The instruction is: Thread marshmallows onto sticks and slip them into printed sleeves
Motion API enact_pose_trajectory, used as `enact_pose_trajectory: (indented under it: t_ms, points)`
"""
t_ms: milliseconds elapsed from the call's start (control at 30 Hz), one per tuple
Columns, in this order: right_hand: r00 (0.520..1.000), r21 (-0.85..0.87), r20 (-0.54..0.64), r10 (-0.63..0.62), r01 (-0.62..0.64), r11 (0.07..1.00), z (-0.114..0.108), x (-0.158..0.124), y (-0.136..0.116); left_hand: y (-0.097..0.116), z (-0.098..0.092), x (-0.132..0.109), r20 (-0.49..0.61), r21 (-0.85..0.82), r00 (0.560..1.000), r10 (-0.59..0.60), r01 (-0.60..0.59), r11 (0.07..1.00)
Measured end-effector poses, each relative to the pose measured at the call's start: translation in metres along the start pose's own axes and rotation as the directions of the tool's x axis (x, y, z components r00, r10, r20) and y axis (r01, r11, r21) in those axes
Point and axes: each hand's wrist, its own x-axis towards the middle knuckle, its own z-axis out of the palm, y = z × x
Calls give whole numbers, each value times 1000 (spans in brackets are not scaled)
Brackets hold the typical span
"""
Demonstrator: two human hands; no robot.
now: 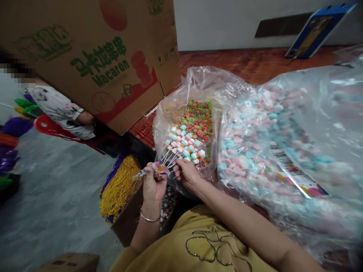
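My left hand (154,185) is closed round a small printed wrapper (161,167), its clear end sticking out to the left. My right hand (185,173) has its fingers pinched at the lower ends of several white sticks (169,156). Pink, white and blue candies (185,143) sit on the upper ends of these sticks, over an open plastic bag of colourful ring-shaped pieces (198,117). To the right lies a large clear bag (244,151) full of pink and blue candies, with a printed strip (300,173) on it.
A big cardboard box (113,60) stands at the upper left of the red-brown table (232,60). Beyond it a person in a patterned shirt (56,109) sits on a red chair (48,126). Gold beaded strands (120,189) hang at my left. A blue object (317,32) leans at the wall.
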Motion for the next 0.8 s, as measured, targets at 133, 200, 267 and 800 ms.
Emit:
enact_pose_trajectory:
  t_ms: [133, 200, 267, 800]
  points:
    - [994, -57, -19, -107, 106, 993, -14, -25, -8, -13, 6, 4, 38, -46, 996, -84, 86, 995]
    - [983, -134, 5, -181, 180, 975, -36, -54, -17, -22, 10, 5, 40, -66, 989, -143, 145, 987]
    - [909, -447, 89, -408, 403, 799, -67, -87, -27, -33, 16, 5, 44, -56, 978, -203, 205, 977]
    - [516, -893, 212, -830, 446, 50, -193, -219, -22, -109, 75, -15, 206, 113, 877, -435, 420, 900]
